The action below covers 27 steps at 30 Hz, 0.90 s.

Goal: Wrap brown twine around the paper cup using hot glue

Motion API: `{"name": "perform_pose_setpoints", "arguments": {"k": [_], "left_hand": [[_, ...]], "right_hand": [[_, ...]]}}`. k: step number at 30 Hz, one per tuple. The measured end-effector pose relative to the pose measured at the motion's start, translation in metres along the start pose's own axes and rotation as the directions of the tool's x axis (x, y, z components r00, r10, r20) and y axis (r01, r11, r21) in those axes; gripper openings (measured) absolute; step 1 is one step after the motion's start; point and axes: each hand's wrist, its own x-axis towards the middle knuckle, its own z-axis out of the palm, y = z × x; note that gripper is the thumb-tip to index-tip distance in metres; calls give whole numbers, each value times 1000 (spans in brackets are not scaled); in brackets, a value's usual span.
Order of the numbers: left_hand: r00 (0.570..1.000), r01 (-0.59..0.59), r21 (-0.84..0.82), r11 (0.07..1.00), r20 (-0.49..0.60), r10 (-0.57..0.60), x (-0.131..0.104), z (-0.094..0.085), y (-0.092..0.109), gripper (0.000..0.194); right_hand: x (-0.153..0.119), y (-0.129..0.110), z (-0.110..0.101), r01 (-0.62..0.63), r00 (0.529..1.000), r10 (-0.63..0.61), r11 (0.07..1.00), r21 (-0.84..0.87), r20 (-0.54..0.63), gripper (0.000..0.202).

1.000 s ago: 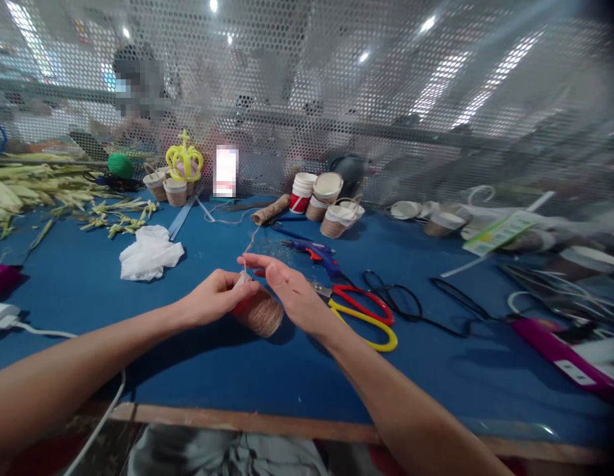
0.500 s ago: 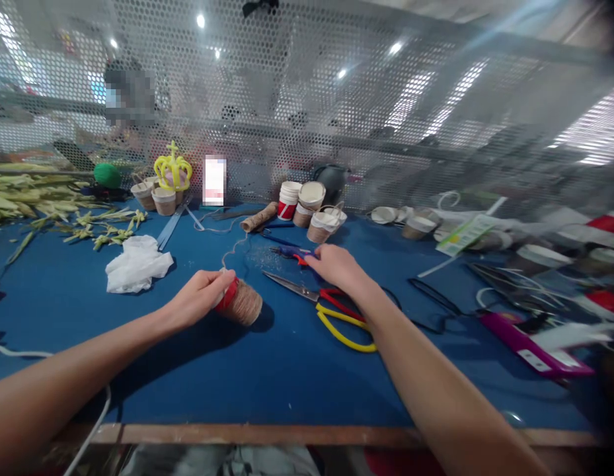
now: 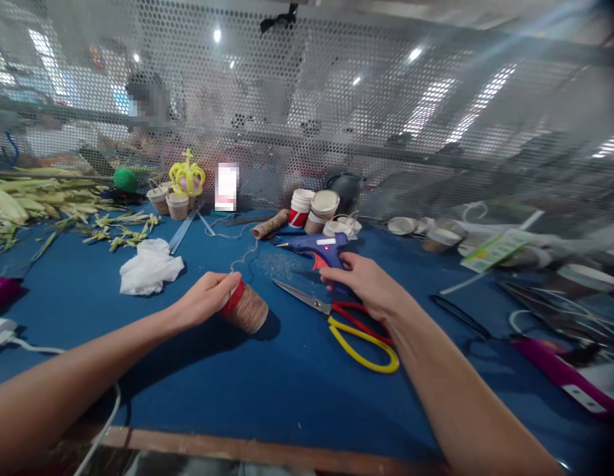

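My left hand (image 3: 210, 297) grips the red end of a paper cup (image 3: 250, 309) that is wrapped in brown twine and tilted over the table. From the cup a strand of twine runs back toward a cardboard tube (image 3: 270, 225). My right hand (image 3: 359, 281) is closed around the handle of a blue glue gun (image 3: 319, 246), whose nozzle points left and whose small red light is lit. Just below the gun lie scissors (image 3: 359, 330) with one red and one yellow handle loop, blades pointing left. My right wrist passes close beside them.
Stacked cups (image 3: 301, 206) stand at the back against a perforated metal screen (image 3: 267, 86). At left are a crumpled white cloth (image 3: 151, 268), dry husks (image 3: 39, 198) and a yellow crown ornament (image 3: 188, 177). A purple power strip (image 3: 567, 377) and cables lie at right.
My right hand has lifted the glue gun off the table and raised it upright. My left hand still holds the twine-wrapped cup. The whole view has shifted slightly.
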Motion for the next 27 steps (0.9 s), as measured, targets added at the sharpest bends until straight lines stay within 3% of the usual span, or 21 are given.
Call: {"name": "perform_pose_setpoints", "arguments": {"k": [2, 5, 10, 16, 20, 24, 27], "left_hand": [[1000, 18, 19, 1000, 3, -18, 0, -2, 3, 42], [998, 55, 46, 997, -6, -55, 1, -5, 5, 40], [999, 17, 117, 993, -51, -11, 2, -9, 7, 41], [999, 12, 145, 989, -51, -5, 1, -6, 10, 43], [1000, 7, 130, 992, -28, -4, 3, -7, 8, 43], [1000, -2, 114, 993, 7, 1, 4, -9, 5, 44], [1000, 4, 122, 993, -20, -2, 4, -9, 5, 42]], "right_hand": [[-15, -8, 0, 11, 995, -36, 966, 257, 93, 17], [-36, -17, 8, 74, 979, -139, 926, 369, 152, 21], [-62, -23, 25, 230, 935, -279, 947, 223, 217, 24], [-74, -16, 40, 492, 868, -489, 871, -14, 86, 16], [-72, -11, 43, 575, 817, -575, 811, -113, 33, 10], [-69, -10, 42, 646, 762, -644, 747, -158, 74, 12], [-69, -12, 43, 629, 777, -624, 761, -157, 85, 10]]}}
